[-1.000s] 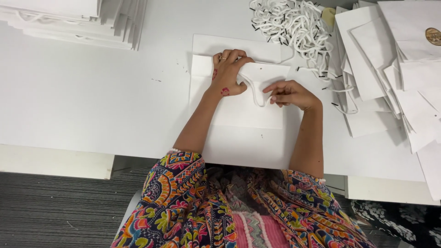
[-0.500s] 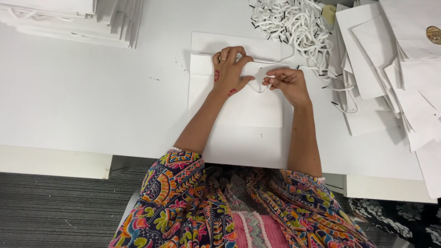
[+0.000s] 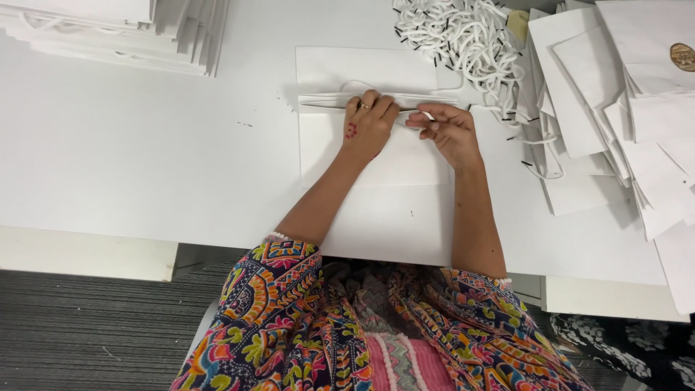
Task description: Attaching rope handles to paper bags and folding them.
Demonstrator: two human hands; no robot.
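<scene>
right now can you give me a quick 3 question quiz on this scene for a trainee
1. True or false: the left hand lies on the folded top edge of the white bag.
2. Where is the pile of white cords? A) on the floor B) at the table's far edge, right of the bag C) under the bag
3. Fill in: the right hand pinches the end of a white ____ at the bag's top edge.

Key: 1 true; 2 B; 3 cord. The stack of flat bags lies far left and loose bags lie to the right.
</scene>
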